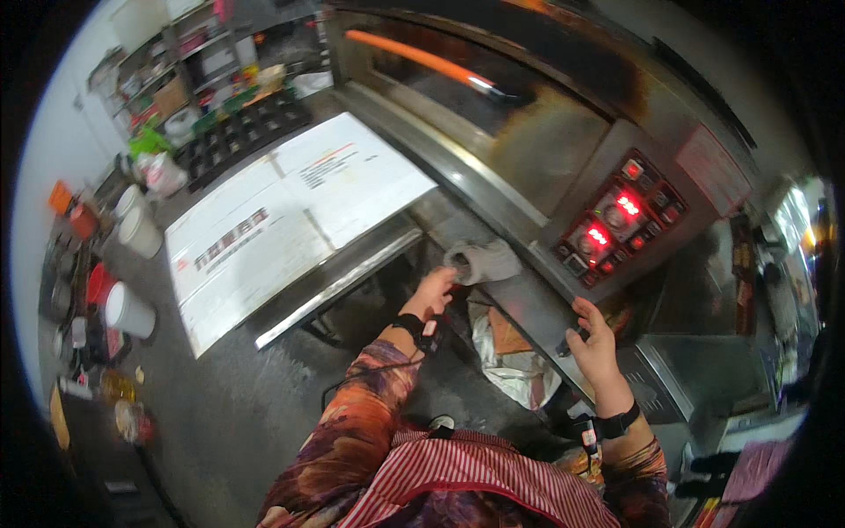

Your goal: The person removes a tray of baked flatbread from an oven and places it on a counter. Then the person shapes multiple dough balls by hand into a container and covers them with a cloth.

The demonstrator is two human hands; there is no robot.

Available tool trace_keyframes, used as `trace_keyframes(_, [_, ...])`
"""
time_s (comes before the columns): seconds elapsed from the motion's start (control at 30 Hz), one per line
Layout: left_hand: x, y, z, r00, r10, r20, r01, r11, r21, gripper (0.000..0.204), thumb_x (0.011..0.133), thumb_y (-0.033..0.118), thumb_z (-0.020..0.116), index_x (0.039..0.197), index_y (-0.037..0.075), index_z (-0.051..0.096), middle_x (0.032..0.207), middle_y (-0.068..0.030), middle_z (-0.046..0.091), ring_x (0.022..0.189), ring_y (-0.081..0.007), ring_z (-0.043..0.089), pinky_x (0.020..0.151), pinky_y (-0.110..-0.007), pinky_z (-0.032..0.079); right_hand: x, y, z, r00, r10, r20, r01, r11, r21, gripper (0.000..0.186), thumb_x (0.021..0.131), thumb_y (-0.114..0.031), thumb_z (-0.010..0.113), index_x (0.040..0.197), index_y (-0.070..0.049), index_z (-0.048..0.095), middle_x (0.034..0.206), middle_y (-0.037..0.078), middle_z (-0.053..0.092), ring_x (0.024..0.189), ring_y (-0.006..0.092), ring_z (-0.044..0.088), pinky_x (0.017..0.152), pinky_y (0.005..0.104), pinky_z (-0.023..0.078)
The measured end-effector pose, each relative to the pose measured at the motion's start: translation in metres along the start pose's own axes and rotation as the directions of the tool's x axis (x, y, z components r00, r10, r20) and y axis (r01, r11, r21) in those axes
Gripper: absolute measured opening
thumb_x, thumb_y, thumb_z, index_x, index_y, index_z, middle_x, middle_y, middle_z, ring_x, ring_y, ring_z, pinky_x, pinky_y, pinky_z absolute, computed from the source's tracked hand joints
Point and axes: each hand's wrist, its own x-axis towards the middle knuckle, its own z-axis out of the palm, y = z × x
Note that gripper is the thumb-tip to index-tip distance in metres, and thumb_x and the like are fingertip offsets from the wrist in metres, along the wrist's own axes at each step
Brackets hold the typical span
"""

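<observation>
My left hand (pixel 434 292) reaches to a grey cloth mitt (pixel 493 261) on the steel ledge (pixel 444 226) of an oven (pixel 519 150); its slightly bent fingers are at the mitt's near end, not visibly gripping it. My right hand (pixel 591 343) is raised at the right, fingers partly extended and apart, below the oven's control panel (pixel 620 216) with lit red displays. A large white flattened cardboard sheet (pixel 290 211) lies left of the mitt, above a metal-edged surface (pixel 330 295).
White buckets (pixel 129 308), a red container (pixel 101 286) and bags (pixel 160 172) stand along the left side, near black moulded trays (pixel 238 141). Cluttered shelves (pixel 198 53) are at the back left. A silvery sack (pixel 528 383) sits below the ledge between my arms.
</observation>
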Motion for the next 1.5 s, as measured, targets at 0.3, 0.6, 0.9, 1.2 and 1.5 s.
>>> trace_keyframes(0.3, [-0.311, -0.022, -0.149, 0.999, 0.029, -0.045, -0.044, 0.926, -0.376, 0.017, 0.092, 0.020, 0.056, 0.103, 0.008, 0.058, 0.103, -0.0079, 0.063, 0.094, -0.0203, 0.059, 0.089, -0.034, 0.046, -0.005, -0.038, 0.077, 0.951, 0.164, 0.262, -0.290, 0.767, 0.573, 0.008, 0.081, 0.000, 0.064, 0.083, -0.004, 0.057, 0.078, 0.002, 0.058, 0.078, 0.0113, 0.056, 0.071, 0.0248, 0.044])
trace_keyframes(0.6, [-0.623, -0.069, -0.261, 0.717, 0.191, -0.670, -0.589, 0.681, -0.436, 0.020, 0.095, 0.017, 0.050, 0.108, 0.002, 0.055, 0.103, -0.0114, 0.060, 0.100, -0.0227, 0.057, 0.091, -0.037, 0.046, -0.055, -0.203, 0.264, 0.650, -0.072, 0.756, -0.683, 0.382, 0.623, 0.030, 0.080, 0.006, 0.057, 0.106, -0.008, 0.056, 0.094, 0.006, 0.060, 0.085, 0.0172, 0.061, 0.072, 0.0300, 0.053])
trace_keyframes(0.9, [-0.806, -0.157, -0.289, 0.310, 0.504, -0.806, -0.950, 0.180, -0.254, 0.025, 0.097, 0.014, 0.041, 0.117, 0.002, 0.051, 0.099, -0.0140, 0.064, 0.091, -0.0272, 0.064, 0.089, -0.041, 0.049, -0.176, -0.441, 0.428, 0.172, -0.322, 0.931, -0.691, 0.634, 0.347, 0.048, 0.078, 0.006, 0.060, 0.123, -0.007, 0.049, 0.109, 0.009, 0.056, 0.088, 0.0195, 0.060, 0.074, 0.0325, 0.054])
trace_keyframes(1.2, [-0.900, -0.175, -0.333, -0.057, 0.281, -0.958, -0.995, -0.095, 0.031, 0.038, 0.084, 0.012, 0.054, 0.121, 0.002, 0.051, 0.118, -0.0187, 0.057, 0.106, -0.0333, 0.057, 0.095, -0.047, 0.045, -0.287, -0.608, 0.576, -0.266, -0.390, 0.882, -0.592, 0.788, 0.170, 0.042, 0.079, -0.004, 0.060, 0.119, -0.007, 0.048, 0.108, 0.010, 0.059, 0.093, 0.0218, 0.060, 0.080, 0.0418, 0.051])
trace_keyframes(1.5, [-0.984, -0.223, -0.302, -0.382, -0.216, -0.899, -0.874, -0.231, 0.427, 0.035, 0.080, 0.016, 0.058, 0.111, 0.000, 0.058, 0.111, -0.0150, 0.060, 0.099, -0.0299, 0.057, 0.091, -0.044, 0.046, -0.481, -0.771, 0.670, -0.663, -0.353, 0.660, -0.461, 0.887, 0.012, 0.032, 0.083, -0.005, 0.059, 0.114, -0.005, 0.052, 0.104, 0.013, 0.061, 0.089, 0.0248, 0.060, 0.082, 0.0421, 0.050])
